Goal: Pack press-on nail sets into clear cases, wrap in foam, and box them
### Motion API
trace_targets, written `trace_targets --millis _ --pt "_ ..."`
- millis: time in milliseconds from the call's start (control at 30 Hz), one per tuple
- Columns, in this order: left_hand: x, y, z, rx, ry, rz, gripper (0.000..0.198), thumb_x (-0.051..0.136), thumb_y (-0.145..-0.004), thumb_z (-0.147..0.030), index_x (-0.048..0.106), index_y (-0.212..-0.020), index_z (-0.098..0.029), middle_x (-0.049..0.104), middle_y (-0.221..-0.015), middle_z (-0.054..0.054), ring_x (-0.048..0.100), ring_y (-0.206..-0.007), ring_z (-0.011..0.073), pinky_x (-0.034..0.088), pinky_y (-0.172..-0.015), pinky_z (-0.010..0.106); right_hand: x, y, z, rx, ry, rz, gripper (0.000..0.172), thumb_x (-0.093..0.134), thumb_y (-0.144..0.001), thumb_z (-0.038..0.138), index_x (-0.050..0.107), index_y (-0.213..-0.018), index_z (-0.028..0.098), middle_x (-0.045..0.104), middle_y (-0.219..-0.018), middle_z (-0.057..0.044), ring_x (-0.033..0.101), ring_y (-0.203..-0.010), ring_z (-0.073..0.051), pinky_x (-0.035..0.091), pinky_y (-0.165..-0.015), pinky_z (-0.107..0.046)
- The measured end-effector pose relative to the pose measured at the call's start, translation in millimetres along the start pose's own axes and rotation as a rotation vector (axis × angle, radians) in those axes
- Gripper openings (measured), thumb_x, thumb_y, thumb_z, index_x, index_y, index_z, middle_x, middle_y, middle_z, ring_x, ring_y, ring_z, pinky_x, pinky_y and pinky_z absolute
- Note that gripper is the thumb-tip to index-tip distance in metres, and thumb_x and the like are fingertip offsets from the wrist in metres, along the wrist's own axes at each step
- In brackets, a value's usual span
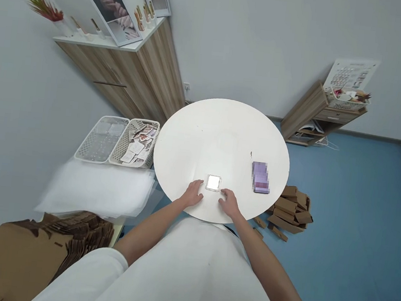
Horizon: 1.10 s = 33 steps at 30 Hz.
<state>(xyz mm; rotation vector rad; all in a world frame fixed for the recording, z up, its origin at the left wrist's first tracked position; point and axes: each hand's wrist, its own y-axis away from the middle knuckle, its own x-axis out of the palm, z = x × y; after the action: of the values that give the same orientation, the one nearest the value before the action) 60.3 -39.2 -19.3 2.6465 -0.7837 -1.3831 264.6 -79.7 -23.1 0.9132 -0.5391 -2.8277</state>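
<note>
A small square clear plastic case (213, 183) lies near the front edge of the round white table (223, 138). My left hand (193, 193) rests on the table at the case's left side, fingers curled toward its edge. My right hand (229, 201) sits at the case's right side, fingertips touching or almost touching its corner. Whether either hand grips the case is too small to tell. A purple flat object (260, 177), blurred, lies on the table to the right.
Two white mesh baskets (101, 139) stand left of the table, one holding small printed packets (138, 148). Clear plastic sheets (98, 189) lie below them. Flattened cardboard (30, 247) is at lower left, folded brown boxes (290, 210) on the blue floor right. Wooden cabinets stand behind.
</note>
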Motion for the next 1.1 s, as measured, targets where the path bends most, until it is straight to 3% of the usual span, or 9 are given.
trace_targets --millis 167,267,367,533,667,767,900,1000,1100 --pt "-9.3 18.4 13.7 0.215 -0.15 0.125 0.049 0.063 -0.063 -0.03 0.049 -0.109 -0.021 0.043 -0.124 0.01 0.035 -0.117 0.0283 0.029 -0.095 0.04 6.9 22.5 -1.5 -0.209 0.51 0.055 0.033 0.059 -0.066 0.019 0.053 -0.099 0.022 0.046 -0.117 -0.009 0.042 -0.106 -0.026 0.036 -0.084 -0.039" --pt "-9.4 22.2 14.1 0.246 -0.21 0.167 0.054 0.068 -0.057 -0.033 0.051 -0.107 -0.021 0.042 -0.123 0.011 0.036 -0.115 0.0292 0.031 -0.092 0.04 14.4 22.2 -0.1 -0.208 0.659 0.001 0.018 0.048 -0.076 0.016 0.053 -0.093 0.021 0.049 -0.111 -0.009 0.044 -0.099 -0.024 0.038 -0.075 -0.035" --pt "-9.2 22.8 12.2 0.252 -0.245 0.163 0.055 0.069 -0.057 -0.035 0.05 -0.107 -0.021 0.043 -0.122 0.01 0.037 -0.113 0.0293 0.032 -0.089 0.039 21.9 18.3 3.3 -0.167 0.713 -0.07 0.02 0.037 -0.081 0.011 0.053 -0.088 0.02 0.051 -0.105 -0.011 0.045 -0.093 -0.024 0.036 -0.07 -0.034" --pt "-12.9 26.4 10.9 0.267 -0.28 0.185 0.057 0.066 -0.058 -0.035 0.047 -0.11 -0.023 0.046 -0.119 0.01 0.04 -0.109 0.0303 0.03 -0.089 0.04 22.4 21.6 6.6 -0.079 0.494 -0.046 0.017 0.034 -0.083 0.016 0.051 -0.082 0.02 0.054 -0.095 -0.008 0.047 -0.088 -0.021 0.037 -0.07 -0.032" --pt "-16.1 23.3 10.9 0.258 -0.285 0.179 0.043 0.057 -0.064 -0.02 0.05 -0.107 -0.021 0.056 -0.104 0.01 0.049 -0.099 0.0278 0.03 -0.088 0.04 11.3 25.8 4.6 -0.066 0.389 0.026 0.021 0.029 -0.085 0.023 0.05 -0.081 0.021 0.056 -0.083 -0.002 0.051 -0.076 -0.016 0.04 -0.066 -0.028" --pt "-20.0 16.3 12.8 0.174 -0.156 0.154 0.027 0.047 -0.072 -0.017 0.054 -0.097 -0.023 0.061 -0.095 0.007 0.054 -0.092 0.0238 0.035 -0.083 0.036 4.4 26.9 2.4 -0.084 0.387 0.029 0.02 0.04 -0.081 0.036 0.05 -0.091 0.022 0.056 -0.091 -0.003 0.051 -0.083 -0.017 0.04 -0.072 -0.03" --pt "-29.5 6.4 20.2 0.095 0.018 0.143 0.022 0.036 -0.081 -0.026 0.057 -0.082 -0.022 0.062 -0.078 0.004 0.058 -0.076 0.0204 0.04 -0.069 0.03 -1.2 25.3 -0.8 -0.155 0.418 0.021 0.041 0.059 -0.067 0.041 0.049 -0.103 0.022 0.053 -0.106 -0.005 0.048 -0.098 -0.022 0.036 -0.082 -0.036" --pt "-36.1 -1.0 25.4 0.075 0.063 0.147 0.022 0.036 -0.082 -0.028 0.057 -0.078 -0.021 0.062 -0.072 0.003 0.057 -0.07 0.0191 0.04 -0.065 0.028 -6.0 17.9 -1.7 -0.128 0.345 0.001 0.02 0.047 -0.077 0.032 0.053 -0.092 0.021 0.057 -0.097 -0.005 0.052 -0.089 -0.02 0.038 -0.077 -0.032" --pt "-37.7 -9.6 26.7 0.022 0.124 0.13 0.021 0.037 -0.08 -0.025 0.058 -0.078 -0.02 0.063 -0.073 0.002 0.058 -0.069 0.0174 0.041 -0.065 0.027 -11.0 5.4 0.9 -0.011 0.27 -0.037 0.023 0.033 -0.084 0.031 0.052 -0.079 0.021 0.059 -0.078 -0.002 0.054 -0.071 -0.016 0.039 -0.063 -0.027"
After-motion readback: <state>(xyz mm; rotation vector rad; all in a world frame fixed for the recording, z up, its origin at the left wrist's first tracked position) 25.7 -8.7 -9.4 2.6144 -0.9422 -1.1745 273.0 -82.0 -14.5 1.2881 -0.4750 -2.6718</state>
